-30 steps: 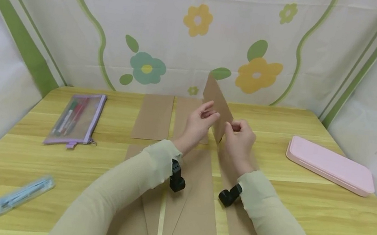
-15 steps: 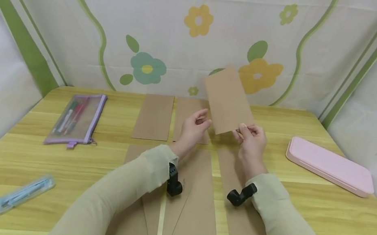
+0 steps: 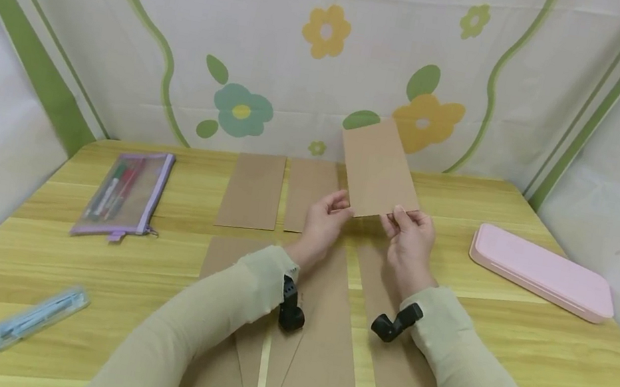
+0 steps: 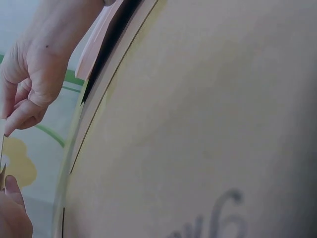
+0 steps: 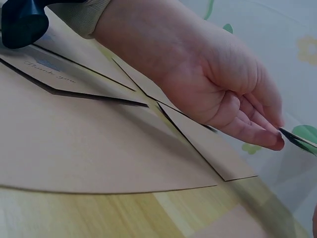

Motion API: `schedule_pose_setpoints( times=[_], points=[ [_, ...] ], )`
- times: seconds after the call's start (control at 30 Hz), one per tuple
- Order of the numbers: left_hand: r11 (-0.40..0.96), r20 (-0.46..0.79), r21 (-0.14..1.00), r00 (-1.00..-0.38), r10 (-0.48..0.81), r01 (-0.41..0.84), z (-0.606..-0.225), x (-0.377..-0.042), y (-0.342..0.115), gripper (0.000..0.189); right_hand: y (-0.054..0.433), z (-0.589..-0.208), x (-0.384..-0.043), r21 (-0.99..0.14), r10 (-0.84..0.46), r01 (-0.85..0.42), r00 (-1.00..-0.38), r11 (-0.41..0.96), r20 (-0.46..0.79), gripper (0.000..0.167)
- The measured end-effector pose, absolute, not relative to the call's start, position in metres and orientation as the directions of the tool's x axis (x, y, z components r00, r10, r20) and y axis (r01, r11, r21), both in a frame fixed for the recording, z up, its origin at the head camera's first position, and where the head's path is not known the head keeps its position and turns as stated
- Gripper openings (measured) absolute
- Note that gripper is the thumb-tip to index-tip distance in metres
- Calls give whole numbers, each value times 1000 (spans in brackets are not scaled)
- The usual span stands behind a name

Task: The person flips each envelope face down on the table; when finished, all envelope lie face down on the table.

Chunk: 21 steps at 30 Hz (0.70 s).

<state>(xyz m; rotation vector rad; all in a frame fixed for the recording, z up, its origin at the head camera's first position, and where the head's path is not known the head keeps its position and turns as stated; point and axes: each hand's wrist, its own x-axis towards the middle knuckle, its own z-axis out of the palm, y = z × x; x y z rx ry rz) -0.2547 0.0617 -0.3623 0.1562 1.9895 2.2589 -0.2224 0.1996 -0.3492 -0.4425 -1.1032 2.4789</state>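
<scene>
Fingers [image 3: 422, 221] are poising above the wooden table [image 3: 562, 369], where we are seeing brown paper pieces [image 3: 252, 191] lying flat. Overhead, a raised piece [image 3: 380, 171] is slanting, the right hand [image 3: 411, 249] pinching its lower edge; the left hand [image 3: 321, 228] is curling beside its corner, possible grip escaping us.

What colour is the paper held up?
The rectangular paper is light brown, clearest in the head view.

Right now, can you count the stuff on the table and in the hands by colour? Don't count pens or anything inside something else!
Brown paper pieces: 6, counting the 1 held up
Pink case: 1
Purple-edged pouch: 1
Light blue packet: 1
Total: 9
</scene>
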Motion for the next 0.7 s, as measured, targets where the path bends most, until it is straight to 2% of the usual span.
schedule_pose_setpoints(
  times=[0.23, 0.33, 0.4, 0.53, 0.57, 0.7],
  points=[
    [-147, -30, 988, -985, 169, -55, -362, -256, 62, 43, 200, -350, -224, -751, 468, -196, -868, -631, -166, 19],
    [-146, -29, 988, -985, 169, -54, -360, -256, 61, 43, 206, -347, -224, -782, 440, -131, -876, -610, -197, 19],
    [-148, -30, 987, -985, 170, -55, -359, -256, 60, 43, 213, -344, -222, -825, 393, -69, -899, -562, -193, 28],
    [-138, -36, 989, -983, 178, -61, -357, -258, 58, 43, 238, -340, -221, -937, 225, 31, -968, -348, -115, 66],
    [-130, -37, 990, -983, 182, -62, -357, -258, 58, 43, 245, -339, -220, -964, 184, 41, -979, -264, -92, 70],
    [-97, -24, 994, -982, 187, -42, -358, -260, 57, 42, 269, -337, -222, -997, 36, 57, -998, 61, -55, 65]
  ],
)
